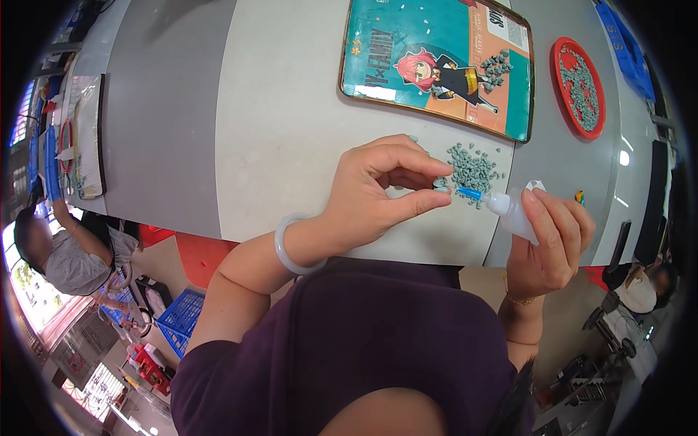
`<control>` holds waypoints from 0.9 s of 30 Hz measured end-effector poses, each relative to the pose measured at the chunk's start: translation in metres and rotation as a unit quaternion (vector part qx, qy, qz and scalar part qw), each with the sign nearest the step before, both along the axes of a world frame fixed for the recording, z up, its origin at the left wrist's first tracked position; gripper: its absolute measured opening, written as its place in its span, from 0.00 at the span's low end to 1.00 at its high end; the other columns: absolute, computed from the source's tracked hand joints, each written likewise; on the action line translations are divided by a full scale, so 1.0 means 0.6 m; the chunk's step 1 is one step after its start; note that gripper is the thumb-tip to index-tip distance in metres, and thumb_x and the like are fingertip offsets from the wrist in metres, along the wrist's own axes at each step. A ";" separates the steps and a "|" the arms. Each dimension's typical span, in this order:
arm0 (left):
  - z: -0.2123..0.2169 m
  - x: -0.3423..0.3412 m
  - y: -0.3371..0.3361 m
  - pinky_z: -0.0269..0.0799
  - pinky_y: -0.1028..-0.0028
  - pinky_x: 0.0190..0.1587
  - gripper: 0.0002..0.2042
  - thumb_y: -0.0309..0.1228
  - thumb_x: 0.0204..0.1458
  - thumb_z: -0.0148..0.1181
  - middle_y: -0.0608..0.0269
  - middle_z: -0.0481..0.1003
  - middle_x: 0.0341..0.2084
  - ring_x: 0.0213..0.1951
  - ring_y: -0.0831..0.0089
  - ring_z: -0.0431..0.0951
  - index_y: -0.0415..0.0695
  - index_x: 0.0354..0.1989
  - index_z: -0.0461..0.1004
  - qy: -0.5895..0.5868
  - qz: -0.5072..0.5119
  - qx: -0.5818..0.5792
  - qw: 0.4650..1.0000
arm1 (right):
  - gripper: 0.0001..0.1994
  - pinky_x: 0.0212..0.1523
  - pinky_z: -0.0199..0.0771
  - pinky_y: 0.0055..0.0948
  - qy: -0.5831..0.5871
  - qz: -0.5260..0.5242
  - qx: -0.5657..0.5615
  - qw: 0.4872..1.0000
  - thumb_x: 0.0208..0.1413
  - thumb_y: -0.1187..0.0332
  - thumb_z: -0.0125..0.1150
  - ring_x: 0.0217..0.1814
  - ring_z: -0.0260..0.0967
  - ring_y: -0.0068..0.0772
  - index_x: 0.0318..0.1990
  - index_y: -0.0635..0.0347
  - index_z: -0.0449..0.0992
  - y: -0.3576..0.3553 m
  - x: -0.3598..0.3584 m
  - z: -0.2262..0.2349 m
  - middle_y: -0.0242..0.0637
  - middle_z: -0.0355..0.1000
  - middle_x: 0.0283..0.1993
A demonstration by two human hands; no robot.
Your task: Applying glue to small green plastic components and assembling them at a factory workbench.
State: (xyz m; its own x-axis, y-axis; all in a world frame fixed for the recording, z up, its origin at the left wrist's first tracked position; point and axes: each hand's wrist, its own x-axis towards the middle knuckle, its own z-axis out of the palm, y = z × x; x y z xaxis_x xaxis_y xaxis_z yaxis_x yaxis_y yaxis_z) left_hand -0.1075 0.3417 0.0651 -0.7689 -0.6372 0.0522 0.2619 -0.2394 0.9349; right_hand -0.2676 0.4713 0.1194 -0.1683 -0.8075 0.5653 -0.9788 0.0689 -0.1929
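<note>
Purple-sleeved, my left hand (378, 192) pinches a tiny grey piece; my right hand (549, 243) grips the squeeze bottle (509, 211), its blue nozzle (469, 193) at 3 o'clock of the pinch—I squeeze gently, nozzle steady.

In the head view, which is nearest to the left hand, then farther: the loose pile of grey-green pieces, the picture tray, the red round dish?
1. Pile of grey-green pieces, just right of the left hand.
2. Picture tray, above it.
3. Red round dish, far upper right.
</note>
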 end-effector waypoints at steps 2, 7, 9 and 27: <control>0.000 0.000 0.000 0.76 0.71 0.38 0.12 0.12 0.39 0.60 0.55 0.70 0.32 0.33 0.66 0.77 0.34 0.35 0.72 0.002 0.001 -0.001 1.000 | 0.19 0.40 0.62 0.24 0.000 -0.003 0.001 1.000 0.30 0.80 0.64 0.37 0.62 0.30 0.36 0.52 0.79 0.000 0.000 0.001 0.27 0.72 0.36; -0.002 -0.001 0.001 0.76 0.71 0.38 0.12 0.13 0.39 0.60 0.55 0.70 0.32 0.33 0.66 0.77 0.34 0.35 0.72 -0.002 0.001 -0.007 1.000 | 0.19 0.40 0.63 0.23 0.002 -0.002 -0.001 1.000 0.30 0.80 0.64 0.37 0.62 0.31 0.36 0.52 0.79 0.000 -0.001 0.000 0.27 0.72 0.36; -0.001 -0.001 0.001 0.76 0.71 0.38 0.12 0.13 0.39 0.60 0.55 0.70 0.31 0.33 0.66 0.77 0.34 0.35 0.72 -0.003 0.000 -0.004 1.000 | 0.19 0.40 0.63 0.24 -0.001 -0.003 -0.003 1.000 0.31 0.80 0.64 0.37 0.62 0.31 0.36 0.52 0.79 0.000 0.000 0.000 0.27 0.72 0.36; 0.000 -0.002 0.002 0.74 0.76 0.39 0.11 0.16 0.41 0.61 0.59 0.71 0.30 0.34 0.71 0.76 0.35 0.35 0.73 0.001 0.011 0.031 0.999 | 0.19 0.41 0.65 0.27 0.001 -0.009 0.013 1.000 0.30 0.82 0.64 0.39 0.65 0.34 0.36 0.57 0.78 0.001 -0.002 0.001 0.32 0.73 0.36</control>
